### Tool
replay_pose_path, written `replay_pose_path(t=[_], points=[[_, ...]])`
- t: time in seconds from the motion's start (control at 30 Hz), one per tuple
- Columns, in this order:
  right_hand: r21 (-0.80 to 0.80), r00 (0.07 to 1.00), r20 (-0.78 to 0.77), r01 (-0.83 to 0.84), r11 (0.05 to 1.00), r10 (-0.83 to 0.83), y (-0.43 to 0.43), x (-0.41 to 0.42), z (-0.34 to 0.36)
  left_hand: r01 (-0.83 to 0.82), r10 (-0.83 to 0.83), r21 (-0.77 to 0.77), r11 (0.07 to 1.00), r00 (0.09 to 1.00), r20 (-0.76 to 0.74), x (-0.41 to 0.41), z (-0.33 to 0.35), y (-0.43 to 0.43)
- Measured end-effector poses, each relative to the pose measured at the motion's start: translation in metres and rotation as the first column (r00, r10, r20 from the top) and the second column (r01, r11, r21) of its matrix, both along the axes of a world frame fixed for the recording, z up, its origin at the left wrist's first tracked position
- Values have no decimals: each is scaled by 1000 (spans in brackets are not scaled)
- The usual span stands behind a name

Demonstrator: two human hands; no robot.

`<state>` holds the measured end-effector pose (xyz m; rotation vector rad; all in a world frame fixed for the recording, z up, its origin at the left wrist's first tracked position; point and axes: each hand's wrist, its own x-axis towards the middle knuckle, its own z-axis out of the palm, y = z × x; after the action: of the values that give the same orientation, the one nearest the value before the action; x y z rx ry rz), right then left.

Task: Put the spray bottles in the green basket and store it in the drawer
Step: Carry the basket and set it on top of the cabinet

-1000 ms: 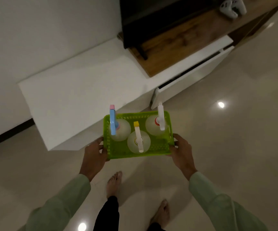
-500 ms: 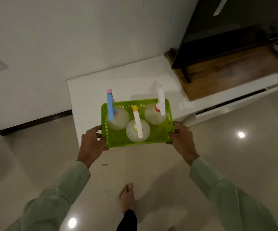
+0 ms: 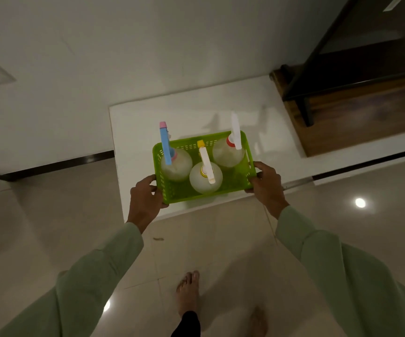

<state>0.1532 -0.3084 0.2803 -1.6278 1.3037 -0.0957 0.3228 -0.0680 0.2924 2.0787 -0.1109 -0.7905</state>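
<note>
Green basket (image 3: 237,177) hung between both hands, long axis spanning left hand (image 3: 145,200) to right hand (image 3: 266,184). Fingers of each clamped one short end. Three spray bottles (image 3: 205,176) stood upright inside. White counter (image 3: 143,132) lay beyond and under fingers; drawer gap sat off right of right-hand fingers.

White cabinet (image 3: 221,110), glossy tiled floor (image 3: 51,227), dim light.

Single view from the camera on my head, facing forward and steeply down, wide-angle. My arms reach in from the lower edge; the white cabinet top (image 3: 196,113) sits near, mid-frame.
</note>
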Motion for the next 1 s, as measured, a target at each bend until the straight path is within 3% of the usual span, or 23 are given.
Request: replay_pose_path(t=[0.27,0.47,0.53,0.63,0.7,0.8,0.9,1.0], points=[[-8,992,128,-10,1000,11,1,-18,-1,-168,167,-73,983,986,-29,-28,1,7],[-91,952,230,225,970,-200,23,-67,-19,-242,250,-60,968,942,223,-109,-13,17],[30,944,205,257,966,-258,34,-84,-40,-229,238,-68,971,951,197,-136,-28,11],[353,934,106,286,891,-342,38,-100,-79,-258,258,-58,964,966,-17,-160,-64,2],[520,934,47,280,807,-354,34,-101,-112,-416,392,-43,908,883,-256,-162,-98,-3],[656,904,28,306,690,-426,31,-93,-167,-634,525,-22,773,659,-538,-157,-158,-4],[754,876,63,272,598,-478,25,-70,-224,-778,540,-38,628,470,-698,-143,-218,-9],[857,784,44,288,427,-619,14,-42,-267,-896,533,-32,443,292,-794,-121,-270,-15]])
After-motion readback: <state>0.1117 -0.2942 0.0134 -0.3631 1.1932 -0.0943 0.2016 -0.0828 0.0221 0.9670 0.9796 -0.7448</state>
